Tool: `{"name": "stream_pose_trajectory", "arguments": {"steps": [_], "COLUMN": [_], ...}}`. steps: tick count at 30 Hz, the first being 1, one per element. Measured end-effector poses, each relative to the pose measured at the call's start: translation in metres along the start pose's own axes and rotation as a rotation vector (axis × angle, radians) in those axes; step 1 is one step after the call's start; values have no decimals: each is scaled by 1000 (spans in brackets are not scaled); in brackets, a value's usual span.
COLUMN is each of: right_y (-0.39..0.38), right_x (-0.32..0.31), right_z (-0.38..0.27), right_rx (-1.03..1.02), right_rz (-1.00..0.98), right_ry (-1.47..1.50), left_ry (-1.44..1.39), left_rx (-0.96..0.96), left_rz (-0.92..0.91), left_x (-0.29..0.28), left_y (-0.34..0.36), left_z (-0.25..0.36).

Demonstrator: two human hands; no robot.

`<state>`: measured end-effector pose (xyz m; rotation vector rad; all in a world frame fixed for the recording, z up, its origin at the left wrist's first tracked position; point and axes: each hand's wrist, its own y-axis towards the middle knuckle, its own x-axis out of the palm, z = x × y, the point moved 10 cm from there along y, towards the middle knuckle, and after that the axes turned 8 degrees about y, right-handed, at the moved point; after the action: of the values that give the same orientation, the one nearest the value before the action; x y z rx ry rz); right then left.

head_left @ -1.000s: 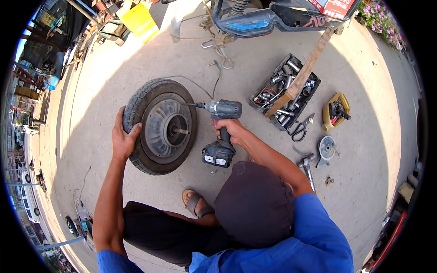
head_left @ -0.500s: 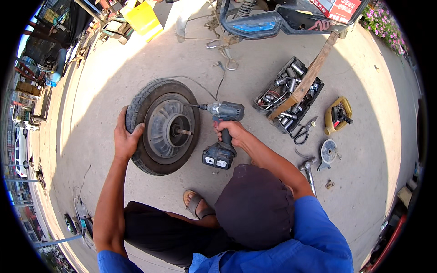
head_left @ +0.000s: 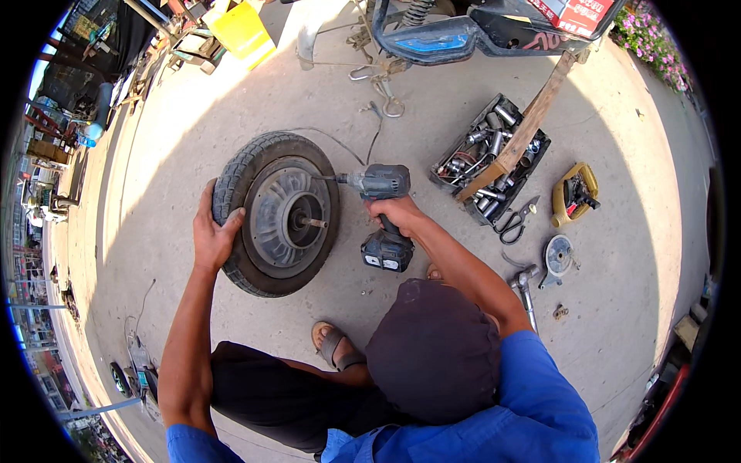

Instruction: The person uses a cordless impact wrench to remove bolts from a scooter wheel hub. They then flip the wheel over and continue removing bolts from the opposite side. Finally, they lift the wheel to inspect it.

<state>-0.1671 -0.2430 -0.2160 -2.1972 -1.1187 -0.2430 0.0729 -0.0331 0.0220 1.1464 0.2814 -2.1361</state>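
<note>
Clamping the handle of a cordless driver [head_left: 386, 182], the right grip [head_left: 395, 216] is wrapped around it just below the tool body. The driver is held above the concrete ground [head_left: 432, 332], just right of a hub-motor wheel [head_left: 270, 216]. The body's long axis runs left to right in the view; the nose and slim bit [head_left: 330, 178] point left, at the upper right of the wheel face. Whether the bit seats in a fastener cannot be told. The handle slopes down to a battery pack [head_left: 387, 251] with white label patches, their print too small to read.

The left grip [head_left: 214, 239] is clamped on the left edge of the tyre [head_left: 238, 176], thumb over the sidewall. The wheel face is turned up and to the right; the axle [head_left: 312, 222] points right.

A cable [head_left: 332, 139] lies behind the wheel. To the right sit a socket tray [head_left: 455, 184] with a wooden handle [head_left: 525, 127], scissors [head_left: 510, 226], a cut yellow container [head_left: 559, 210] and a round metal plate [head_left: 557, 256]. Beyond, a scooter [head_left: 428, 42] bears pinkish lettering and carries a red carton [head_left: 587, 14] printed with white characters.
</note>
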Motion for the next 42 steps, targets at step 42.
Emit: {"name": "stream_pose_trajectory", "arguments": {"steps": [42], "right_y": [-55], "right_x": [-4], "right_z": [5], "right_rx": [129], "right_rz": [-169], "right_ry": [535], "left_ry": [115], "left_rx": [79], "left_rz": [57], "left_x": [5], "left_y": [-5], "left_z": [21]}}
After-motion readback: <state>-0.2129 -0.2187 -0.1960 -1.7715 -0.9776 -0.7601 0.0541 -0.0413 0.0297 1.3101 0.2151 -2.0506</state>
